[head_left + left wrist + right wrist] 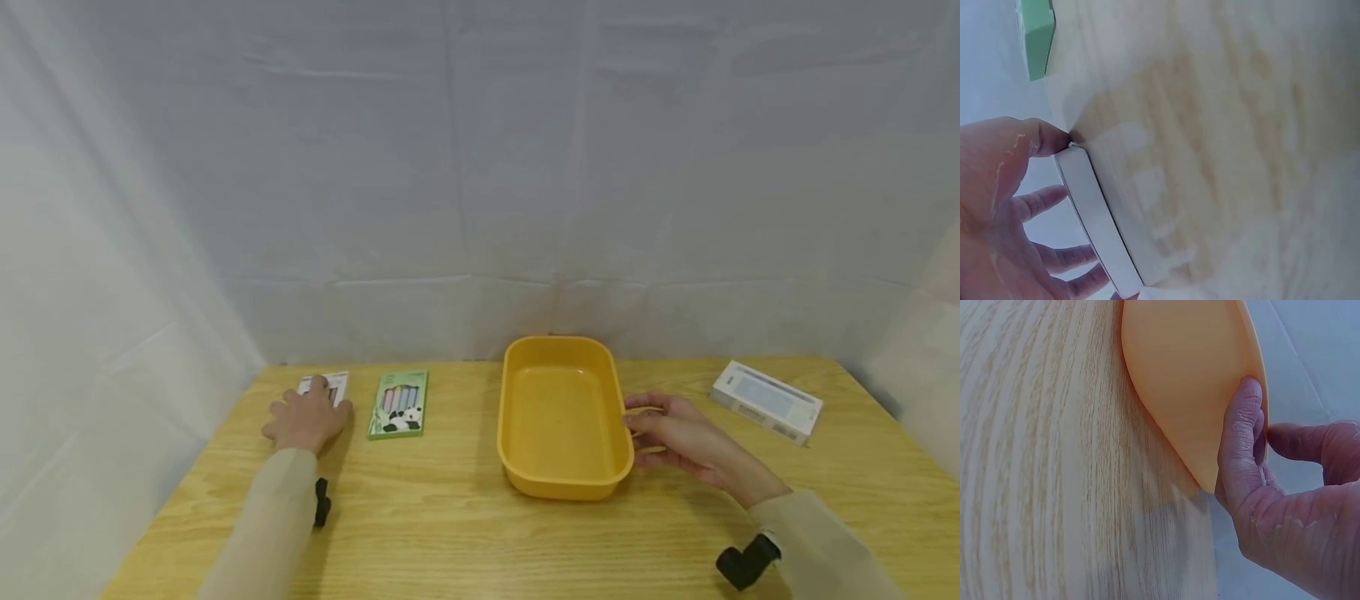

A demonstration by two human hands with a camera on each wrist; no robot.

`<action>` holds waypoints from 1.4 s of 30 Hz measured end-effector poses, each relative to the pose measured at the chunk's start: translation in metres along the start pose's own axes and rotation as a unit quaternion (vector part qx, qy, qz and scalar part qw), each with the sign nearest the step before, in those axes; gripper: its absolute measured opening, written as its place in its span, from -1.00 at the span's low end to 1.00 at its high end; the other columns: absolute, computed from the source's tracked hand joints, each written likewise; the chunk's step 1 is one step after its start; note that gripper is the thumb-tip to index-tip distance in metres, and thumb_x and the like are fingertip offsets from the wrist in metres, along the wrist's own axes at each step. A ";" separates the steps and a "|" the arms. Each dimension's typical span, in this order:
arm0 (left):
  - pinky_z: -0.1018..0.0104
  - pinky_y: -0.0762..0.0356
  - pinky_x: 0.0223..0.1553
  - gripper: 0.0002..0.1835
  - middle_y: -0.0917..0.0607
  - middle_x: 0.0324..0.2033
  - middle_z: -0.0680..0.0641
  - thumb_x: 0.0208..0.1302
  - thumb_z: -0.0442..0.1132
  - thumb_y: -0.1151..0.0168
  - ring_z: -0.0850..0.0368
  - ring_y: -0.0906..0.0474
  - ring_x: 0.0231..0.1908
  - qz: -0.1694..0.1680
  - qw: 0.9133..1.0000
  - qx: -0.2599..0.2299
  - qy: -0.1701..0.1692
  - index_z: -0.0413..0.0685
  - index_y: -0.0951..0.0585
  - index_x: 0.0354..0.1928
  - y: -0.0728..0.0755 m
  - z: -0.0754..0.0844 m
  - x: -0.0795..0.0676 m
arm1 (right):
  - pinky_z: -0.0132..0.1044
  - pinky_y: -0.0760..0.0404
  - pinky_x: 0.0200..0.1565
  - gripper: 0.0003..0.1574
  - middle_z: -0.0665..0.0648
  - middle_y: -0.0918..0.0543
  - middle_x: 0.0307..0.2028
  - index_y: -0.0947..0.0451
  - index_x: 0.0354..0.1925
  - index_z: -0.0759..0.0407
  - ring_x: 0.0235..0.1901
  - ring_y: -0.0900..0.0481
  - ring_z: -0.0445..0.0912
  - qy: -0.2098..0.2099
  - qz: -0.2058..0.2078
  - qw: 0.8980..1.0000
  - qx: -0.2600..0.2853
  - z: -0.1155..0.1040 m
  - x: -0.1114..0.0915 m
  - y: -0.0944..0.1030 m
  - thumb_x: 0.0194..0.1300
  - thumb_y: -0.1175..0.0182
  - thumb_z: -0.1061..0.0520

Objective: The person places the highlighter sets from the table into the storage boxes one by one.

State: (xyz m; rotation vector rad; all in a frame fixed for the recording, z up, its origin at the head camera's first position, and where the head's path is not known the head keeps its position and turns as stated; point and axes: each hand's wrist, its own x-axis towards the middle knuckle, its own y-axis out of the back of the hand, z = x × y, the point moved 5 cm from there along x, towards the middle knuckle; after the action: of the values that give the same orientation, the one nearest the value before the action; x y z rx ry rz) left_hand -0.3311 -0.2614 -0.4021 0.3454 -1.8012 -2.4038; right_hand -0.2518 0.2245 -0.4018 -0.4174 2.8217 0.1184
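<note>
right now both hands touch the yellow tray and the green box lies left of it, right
No: only the right hand touches the yellow tray; the left hand is on a white box, as the head view shows. The rest stands.

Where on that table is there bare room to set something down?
Bare wood lies between the green box and yellow tray, and nearer, between the sleeves. Crowded: the left hand over the left white box; the right hand between tray and right white box.
</note>
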 end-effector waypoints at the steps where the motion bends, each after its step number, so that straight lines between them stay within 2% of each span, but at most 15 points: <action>1: -0.47 -0.26 -0.19 -0.26 -0.18 0.12 -0.65 0.29 0.14 0.12 -0.65 -0.15 0.03 -0.002 1.000 -0.006 0.005 -0.14 -0.08 0.38 0.000 0.000 0.000 | -0.14 -0.69 -0.17 -0.31 0.24 -0.61 -0.06 -0.09 0.29 0.37 -0.16 -0.67 0.01 0.000 0.000 1.000 0.000 0.000 0.000 0.000 0.36 -0.09 0.08; 6: -0.45 -0.19 -0.24 -0.30 -0.11 0.16 -0.62 0.29 0.13 0.10 -0.67 -0.09 0.00 -0.010 0.999 -0.032 0.016 -0.10 -0.12 0.34 0.002 -0.001 -0.002 | -0.14 -0.69 -0.17 -0.30 0.24 -0.62 -0.07 -0.09 0.29 0.37 -0.17 -0.67 0.01 0.000 0.001 1.000 0.002 0.000 0.000 0.000 0.35 -0.10 0.08; 14: -0.37 -0.18 -0.34 -0.38 -0.15 0.05 -0.60 0.29 0.08 0.07 -0.60 -0.13 -0.11 -0.022 0.999 -0.036 -0.003 -0.03 -0.14 0.31 0.006 -0.006 -0.007 | -0.17 -0.69 -0.20 -0.29 0.21 -0.64 -0.10 -0.09 0.29 0.38 -0.19 -0.68 -0.01 0.004 0.001 1.000 -0.001 0.000 -0.001 0.000 0.35 -0.10 0.07; 22: -0.47 -0.16 -0.18 -0.32 -0.12 0.07 -0.66 0.30 0.12 0.02 -0.63 -0.08 -0.01 -0.033 0.999 -0.030 0.009 0.06 -0.11 0.38 0.006 -0.010 -0.007 | -0.14 -0.69 -0.17 -0.29 0.25 -0.60 -0.04 -0.09 0.29 0.36 -0.16 -0.67 0.01 0.001 0.008 1.000 0.000 0.000 0.000 0.001 0.35 -0.11 0.06; 31: -0.49 -0.18 -0.18 -0.27 -0.11 0.06 -0.74 0.29 0.14 0.00 -0.70 -0.07 0.00 -0.040 0.999 -0.013 0.003 0.06 -0.06 0.41 0.005 -0.011 -0.007 | -0.16 -0.69 -0.17 -0.30 0.26 -0.59 -0.03 -0.10 0.29 0.35 -0.16 -0.66 0.01 -0.006 0.012 1.000 -0.001 0.000 0.002 0.001 0.35 -0.10 0.07; 37: -0.54 -0.14 -0.17 -0.28 -0.15 0.05 -0.72 0.29 0.11 -0.02 -0.69 -0.08 0.00 -0.028 1.000 -0.011 -0.005 0.07 -0.07 0.40 0.005 -0.012 -0.008 | -0.16 -0.69 -0.18 -0.32 0.24 -0.60 -0.05 -0.10 0.29 0.35 -0.19 -0.66 -0.01 -0.005 0.014 1.000 -0.003 -0.002 0.001 0.000 0.35 -0.09 0.08; 42: -0.58 -0.14 -0.21 -0.30 -0.20 0.03 -0.68 0.29 0.07 -0.02 -0.66 -0.13 -0.02 -0.001 1.000 -0.006 -0.023 0.10 -0.06 0.40 0.009 -0.013 -0.009 | -0.15 -0.69 -0.19 -0.33 0.24 -0.61 -0.07 -0.10 0.28 0.35 -0.20 -0.66 -0.01 -0.006 0.015 1.000 -0.004 -0.002 0.001 0.000 0.35 -0.08 0.10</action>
State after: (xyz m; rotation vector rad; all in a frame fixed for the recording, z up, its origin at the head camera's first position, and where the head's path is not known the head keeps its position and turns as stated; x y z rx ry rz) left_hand -0.3200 -0.2737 -0.3960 0.2927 -1.8044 -2.4422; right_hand -0.2532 0.2239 -0.4004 -0.3748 2.8181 0.1375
